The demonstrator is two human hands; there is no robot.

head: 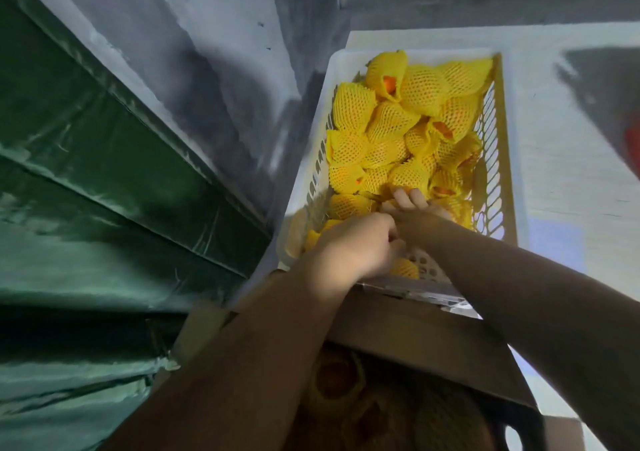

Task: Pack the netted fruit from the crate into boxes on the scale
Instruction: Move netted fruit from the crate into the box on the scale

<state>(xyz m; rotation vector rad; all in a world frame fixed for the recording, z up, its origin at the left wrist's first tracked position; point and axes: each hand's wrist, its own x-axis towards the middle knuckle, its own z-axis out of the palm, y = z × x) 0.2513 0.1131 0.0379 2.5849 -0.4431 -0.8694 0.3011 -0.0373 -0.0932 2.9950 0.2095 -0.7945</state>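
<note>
My two hands are down in the white crate [304,187], close together at the near end. The crate is full of fruit in yellow nets [391,121]. My left hand [349,246] is curled, my right hand [412,208] reaches past it. I cannot tell what either one holds. A brown box [433,339] sits under my arms with netted fruit inside.
</note>
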